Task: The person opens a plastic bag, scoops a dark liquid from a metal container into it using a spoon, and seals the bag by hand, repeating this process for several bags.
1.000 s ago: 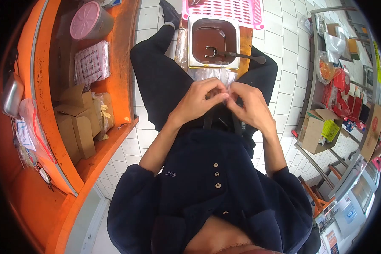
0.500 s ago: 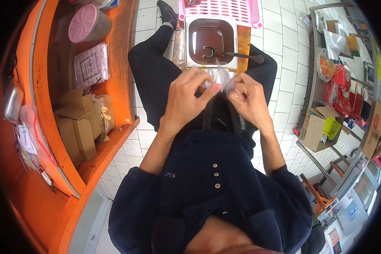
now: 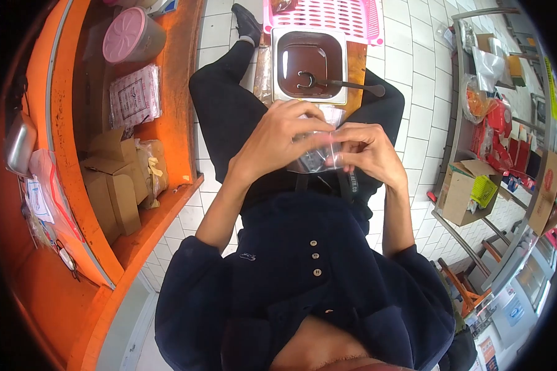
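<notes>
A clear plastic bag (image 3: 317, 159) hangs between my two hands, above my lap. My left hand (image 3: 286, 135) is closed on its left side, fingers reaching over the top. With thumb and fingers pinched, my right hand (image 3: 366, 148) grips the bag's right edge. Just beyond my hands stands a square metal pan (image 3: 278, 68) of dark brown liquid. A ladle (image 3: 353, 85) lies in it, its bowl in the liquid and its dark handle over the right rim. Whitish plastic (image 3: 333, 114) shows between my hands and the pan, partly hidden.
A pink perforated basket (image 3: 375, 25) is behind the pan. On the left, an orange shelf (image 3: 179, 80) carries a pink-lidded tub (image 3: 130, 37), printed packets (image 3: 135, 96) and cardboard boxes (image 3: 114, 191). To the right, a metal rack (image 3: 455, 111) stands near an open carton (image 3: 464, 198).
The plastic bag has come down toward my lap and looks more spread out. My right hand has turned and moved slightly lower, and my hands are closer together.
</notes>
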Available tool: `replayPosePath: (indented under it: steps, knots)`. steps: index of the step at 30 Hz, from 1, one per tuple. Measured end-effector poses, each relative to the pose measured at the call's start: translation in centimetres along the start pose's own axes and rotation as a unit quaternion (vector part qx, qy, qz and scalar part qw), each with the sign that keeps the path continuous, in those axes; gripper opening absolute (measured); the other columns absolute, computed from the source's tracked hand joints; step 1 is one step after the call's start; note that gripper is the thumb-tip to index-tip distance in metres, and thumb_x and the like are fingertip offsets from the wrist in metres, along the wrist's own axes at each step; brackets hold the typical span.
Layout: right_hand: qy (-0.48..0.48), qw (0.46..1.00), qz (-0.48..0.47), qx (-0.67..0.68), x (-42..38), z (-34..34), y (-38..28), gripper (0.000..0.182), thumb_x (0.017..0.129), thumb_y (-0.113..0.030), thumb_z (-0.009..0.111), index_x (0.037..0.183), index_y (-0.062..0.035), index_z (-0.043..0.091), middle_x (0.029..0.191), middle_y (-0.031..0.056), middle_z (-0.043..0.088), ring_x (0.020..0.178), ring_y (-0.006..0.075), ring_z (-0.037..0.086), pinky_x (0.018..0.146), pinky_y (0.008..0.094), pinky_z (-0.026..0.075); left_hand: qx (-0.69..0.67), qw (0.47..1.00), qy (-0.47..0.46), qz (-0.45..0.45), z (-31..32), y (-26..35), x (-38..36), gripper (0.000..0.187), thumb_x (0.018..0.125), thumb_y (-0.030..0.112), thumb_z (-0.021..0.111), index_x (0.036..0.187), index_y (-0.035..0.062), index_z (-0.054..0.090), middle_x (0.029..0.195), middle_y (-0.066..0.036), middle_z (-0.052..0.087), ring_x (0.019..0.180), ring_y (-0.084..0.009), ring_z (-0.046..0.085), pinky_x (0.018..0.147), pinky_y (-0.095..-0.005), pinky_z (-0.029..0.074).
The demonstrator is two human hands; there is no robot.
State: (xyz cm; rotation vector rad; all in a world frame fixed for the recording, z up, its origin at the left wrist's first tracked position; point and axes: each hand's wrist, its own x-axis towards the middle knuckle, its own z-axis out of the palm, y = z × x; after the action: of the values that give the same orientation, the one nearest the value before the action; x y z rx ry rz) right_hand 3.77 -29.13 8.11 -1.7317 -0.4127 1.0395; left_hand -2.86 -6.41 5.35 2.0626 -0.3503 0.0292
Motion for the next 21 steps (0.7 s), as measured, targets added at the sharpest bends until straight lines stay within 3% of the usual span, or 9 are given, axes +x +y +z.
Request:
replayPosePath:
  steps: [4,6,12,19,21]
  knots:
    - [0.047,0.99,-0.059,-0.12,0.4,0.6,-0.6,0.032,0.075,-0.012,0.088,0.104,-0.0022,0.078,0.076,0.0067,0.067,0.058,0.009,0.059,0.052,0.0294,0.045,0.047,0.999,0.003,0.023,-0.3,1.7,-0.6,0.056,0.074,0.038,0.087,0.117,0.005,0.071,0.115,-0.009,0.069,0.115,-0.0295,0.061,0.103,-0.0428,0.041]
    - [0.079,0.984,-0.056,-0.148,0.7,1.1,-0.7,0.036,0.073,-0.016,0.089,0.105,-0.0039,0.078,0.077,0.0069,0.067,0.056,0.0135,0.055,0.055,0.0335,0.045,0.083,0.996,-0.01,-0.01,0.1,1.8,-0.8,0.065,0.067,0.039,0.09,0.119,0.0062,0.068,0.118,-0.01,0.068,0.12,-0.0302,0.058,0.105,-0.0443,0.039]
    - [0.113,0.956,-0.061,-0.265,1.1,1.9,-1.5,0.035,0.073,-0.022,0.088,0.104,-0.0081,0.078,0.078,0.0063,0.064,0.066,0.0239,0.062,0.064,0.0377,0.048,0.069,0.997,-0.004,-0.044,0.0,1.6,-0.9,0.057,0.07,0.03,0.088,0.117,0.0057,0.066,0.115,-0.01,0.068,0.117,-0.0302,0.06,0.106,-0.044,0.039]
    - [0.099,0.953,-0.071,-0.278,1.6,2.3,-1.8,0.029,0.073,-0.019,0.086,0.1,-0.0105,0.078,0.084,0.0074,0.065,0.071,0.0272,0.065,0.066,0.0395,0.05,0.041,0.997,0.004,-0.067,0.0,0.9,-1.6,0.056,0.071,0.029,0.087,0.117,0.0053,0.066,0.118,-0.011,0.069,0.118,-0.0306,0.06,0.106,-0.0428,0.039]
    - [0.12,0.943,-0.114,-0.29,1.8,2.4,-1.9,0.02,0.076,-0.017,0.084,0.093,-0.0076,0.076,0.093,0.0073,0.066,0.083,0.0278,0.066,0.072,0.0403,0.051,0.05,0.997,0.017,-0.064,0.1,0.4,-1.8,0.055,0.072,0.027,0.088,0.118,0.0047,0.067,0.12,-0.011,0.069,0.118,-0.0302,0.062,0.105,-0.0424,0.043]
